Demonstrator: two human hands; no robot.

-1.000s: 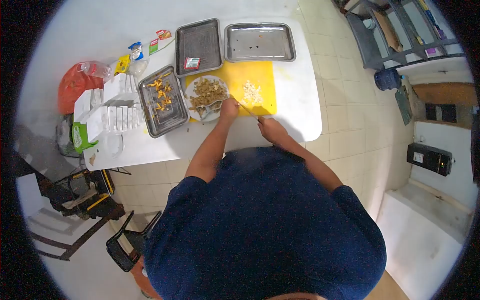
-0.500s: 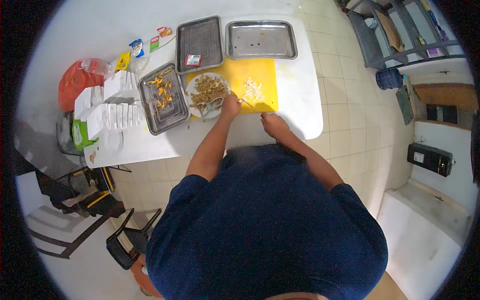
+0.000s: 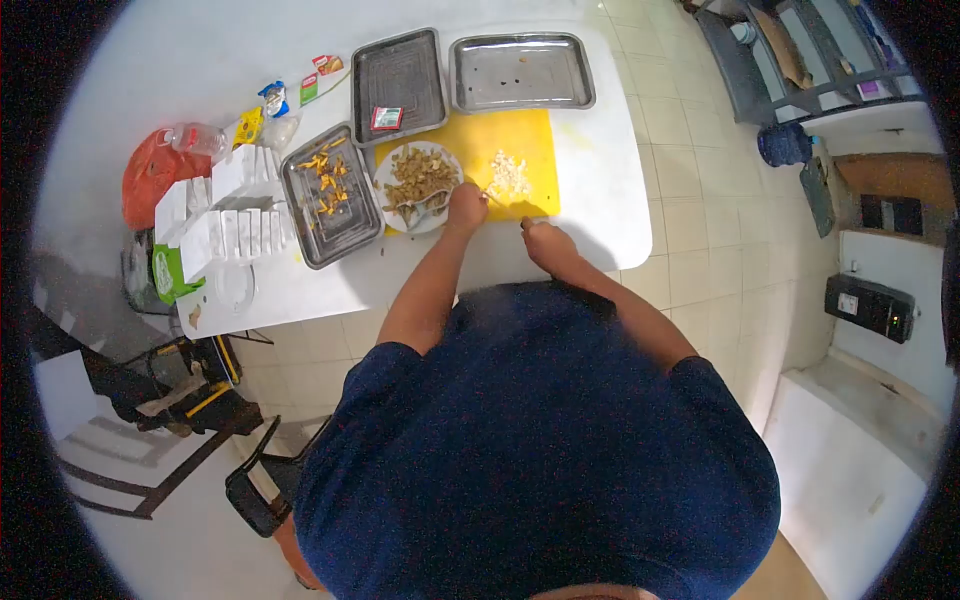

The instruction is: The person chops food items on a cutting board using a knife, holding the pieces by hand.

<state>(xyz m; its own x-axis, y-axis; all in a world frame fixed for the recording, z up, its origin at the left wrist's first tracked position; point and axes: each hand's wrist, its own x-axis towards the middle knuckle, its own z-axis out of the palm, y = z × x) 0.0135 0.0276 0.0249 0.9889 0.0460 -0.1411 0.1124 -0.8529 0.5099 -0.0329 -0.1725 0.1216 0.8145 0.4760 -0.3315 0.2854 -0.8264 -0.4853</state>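
Observation:
My left hand point(image 3: 467, 207) is closed at the right edge of a white plate point(image 3: 450, 163) of brown chopped food point(image 3: 417, 175); a spoon lies in the plate. What its fingers pinch is too small to name. Near the front edge of the yellow cutting board point(image 3: 538, 150), my right hand point(image 3: 545, 243) is wrapped round the dark handle of a knife point(image 3: 524, 224), whose blade points toward my left hand. Pale chopped pieces point(image 3: 509, 174) lie on the board just beyond both hands.
A tray with orange strips point(image 3: 362, 224) stands left of the plate. Behind are a dark tray with a red packet point(image 3: 400, 72) and a shiny tray point(image 3: 524, 95). White boxes point(image 3: 240, 232), a red bag point(image 3: 150, 180) and a bottle point(image 3: 198, 139) stand at left.
The knife has tilted, and its blade shows less clearly than a second ago. My right hand has moved slightly toward the board. The view has shifted a little.

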